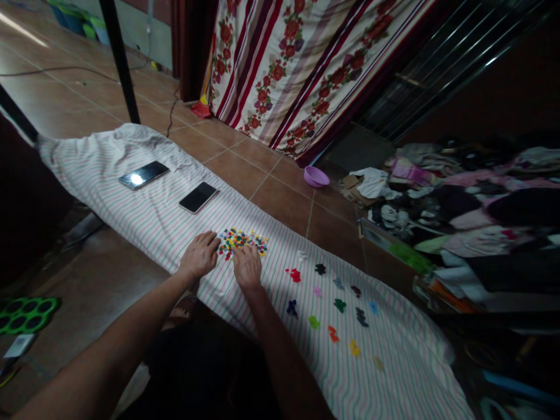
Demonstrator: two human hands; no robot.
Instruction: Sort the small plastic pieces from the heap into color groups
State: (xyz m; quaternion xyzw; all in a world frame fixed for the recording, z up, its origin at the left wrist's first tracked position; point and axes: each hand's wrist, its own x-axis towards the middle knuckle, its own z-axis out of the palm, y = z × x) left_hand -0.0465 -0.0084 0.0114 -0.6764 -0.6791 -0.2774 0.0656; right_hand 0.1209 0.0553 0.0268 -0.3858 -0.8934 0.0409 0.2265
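Note:
A mixed pile of tiny coloured pieces (241,238) lies on a striped cloth (271,326). My left hand (200,255) rests on the cloth at the pile's left edge, its fingers curled together. Over the front of the pile, my right hand (247,265) has its fingers bent down among the pieces. Both sets of fingertips are hidden, so anything held is too small to make out. To the right sit small single-colour heaps, among them red pieces (294,275), black pieces (321,269), dark green pieces (340,305), orange pieces (333,333) and yellow pieces (354,348).
Two phones, a silver-edged phone (144,175) and a black-screened phone (198,197), lie left of the pile. Beyond the cloth are a tiled floor, a purple basin (315,176) and a floral curtain (280,76). Heaped clothes (485,204) fill the right side.

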